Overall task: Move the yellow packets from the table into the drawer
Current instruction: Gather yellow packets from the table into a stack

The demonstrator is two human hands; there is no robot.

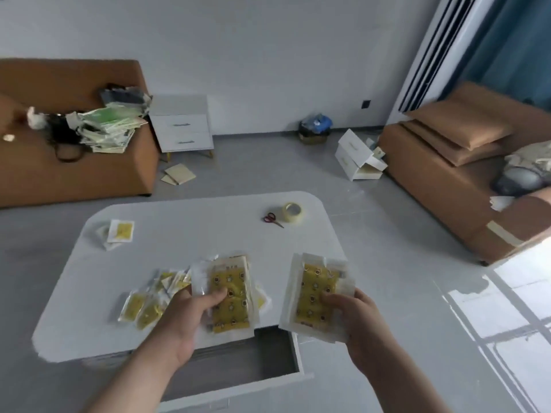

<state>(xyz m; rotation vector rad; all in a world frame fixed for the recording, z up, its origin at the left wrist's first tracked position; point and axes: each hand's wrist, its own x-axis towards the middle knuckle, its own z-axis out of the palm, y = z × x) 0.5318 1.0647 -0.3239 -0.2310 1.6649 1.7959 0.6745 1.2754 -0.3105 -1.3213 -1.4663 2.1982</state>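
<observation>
My left hand (190, 320) grips a stack of yellow packets (229, 293) in clear wrappers, thumb on top, above the table's near edge. A second stack of yellow packets (316, 296) is held by my right hand (351, 317), just right of the first and over the drawer's right side. The white drawer (238, 365) stands pulled out below both hands; its grey inside looks bare where it shows. Several loose yellow packets (149, 305) lie on the white table (193, 234) left of my left hand. One more yellow packet (120, 231) lies at the table's far left.
Red-handled scissors (272, 219) and a roll of clear tape (293, 211) lie at the table's far right. Brown sofas stand on the left (74, 174) and right (447, 174). A white nightstand (182, 126), a bin (314, 129) and a white box (357, 156) are on the floor beyond.
</observation>
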